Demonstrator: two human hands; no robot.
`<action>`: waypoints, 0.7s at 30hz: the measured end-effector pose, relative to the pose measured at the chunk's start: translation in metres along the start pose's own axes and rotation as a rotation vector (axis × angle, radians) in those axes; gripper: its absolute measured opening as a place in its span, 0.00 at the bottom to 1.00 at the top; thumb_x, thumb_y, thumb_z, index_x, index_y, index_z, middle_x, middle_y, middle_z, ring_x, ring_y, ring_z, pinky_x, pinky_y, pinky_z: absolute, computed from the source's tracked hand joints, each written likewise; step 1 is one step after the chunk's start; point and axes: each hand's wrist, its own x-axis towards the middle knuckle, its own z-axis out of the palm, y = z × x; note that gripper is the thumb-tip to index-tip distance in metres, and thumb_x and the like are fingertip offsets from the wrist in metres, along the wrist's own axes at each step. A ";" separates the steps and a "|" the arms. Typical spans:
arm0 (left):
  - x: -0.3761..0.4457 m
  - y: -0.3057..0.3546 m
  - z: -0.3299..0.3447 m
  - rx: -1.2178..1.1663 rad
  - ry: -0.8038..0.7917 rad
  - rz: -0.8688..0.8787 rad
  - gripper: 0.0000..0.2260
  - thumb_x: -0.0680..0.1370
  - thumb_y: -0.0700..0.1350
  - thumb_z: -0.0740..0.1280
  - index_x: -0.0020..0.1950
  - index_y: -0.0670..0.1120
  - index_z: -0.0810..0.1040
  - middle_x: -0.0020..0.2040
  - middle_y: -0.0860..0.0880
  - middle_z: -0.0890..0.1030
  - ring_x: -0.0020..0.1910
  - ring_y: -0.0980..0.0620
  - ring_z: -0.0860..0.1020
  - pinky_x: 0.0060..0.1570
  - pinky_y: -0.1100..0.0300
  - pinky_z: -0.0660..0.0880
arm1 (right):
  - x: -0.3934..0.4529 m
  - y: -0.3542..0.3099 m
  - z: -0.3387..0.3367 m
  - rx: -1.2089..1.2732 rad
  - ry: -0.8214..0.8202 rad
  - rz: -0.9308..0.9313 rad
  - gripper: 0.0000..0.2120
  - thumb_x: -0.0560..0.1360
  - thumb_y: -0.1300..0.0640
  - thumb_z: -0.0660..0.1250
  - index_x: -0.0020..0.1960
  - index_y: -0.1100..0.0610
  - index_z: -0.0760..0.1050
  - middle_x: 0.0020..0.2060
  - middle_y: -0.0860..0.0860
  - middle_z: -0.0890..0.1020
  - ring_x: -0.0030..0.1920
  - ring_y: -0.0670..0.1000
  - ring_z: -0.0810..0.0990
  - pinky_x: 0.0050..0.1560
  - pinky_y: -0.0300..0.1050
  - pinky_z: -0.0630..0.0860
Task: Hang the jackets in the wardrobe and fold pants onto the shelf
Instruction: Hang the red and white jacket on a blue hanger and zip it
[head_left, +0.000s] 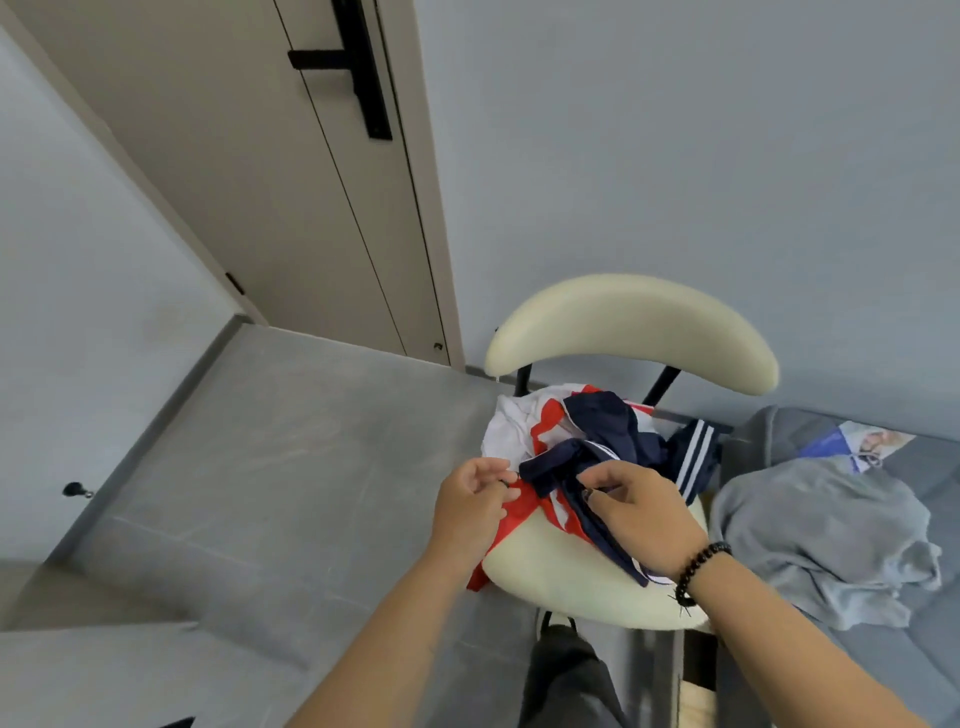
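So both hands are down at the pile of clothes on the cream chair. The left hand has its fingers curled in, pinching the edge of the red and white jacket near where the navy cloth starts. The right hand, the one with a black bead bracelet on the wrist, is grasping a bunched fold of the navy garment, fingers wrapped into the fabric. The navy piece has white stripes along one hanging edge and lies crumpled on top of the red and white jacket, all heaped on the seat. A grey hoodie lies rumpled just right of the chair. Closed door in the back left.
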 end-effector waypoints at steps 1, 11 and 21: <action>0.013 0.002 0.009 -0.001 0.012 -0.035 0.10 0.75 0.35 0.66 0.51 0.49 0.78 0.49 0.52 0.84 0.45 0.59 0.82 0.45 0.63 0.76 | 0.017 0.003 -0.007 -0.018 -0.020 0.004 0.10 0.76 0.63 0.64 0.53 0.54 0.79 0.47 0.44 0.80 0.42 0.37 0.77 0.36 0.21 0.69; 0.159 -0.015 0.072 0.155 0.006 -0.317 0.10 0.77 0.42 0.64 0.58 0.46 0.75 0.52 0.49 0.82 0.49 0.54 0.82 0.51 0.56 0.78 | 0.159 0.061 -0.039 -0.072 -0.147 0.108 0.10 0.77 0.62 0.62 0.53 0.51 0.77 0.44 0.42 0.79 0.27 0.38 0.73 0.29 0.27 0.69; 0.254 -0.068 0.121 0.532 -0.053 -0.223 0.20 0.80 0.41 0.57 0.70 0.54 0.72 0.67 0.49 0.75 0.66 0.46 0.71 0.66 0.55 0.66 | 0.237 0.122 -0.015 -0.031 -0.140 0.370 0.28 0.75 0.59 0.67 0.71 0.57 0.61 0.63 0.53 0.73 0.57 0.52 0.76 0.54 0.44 0.75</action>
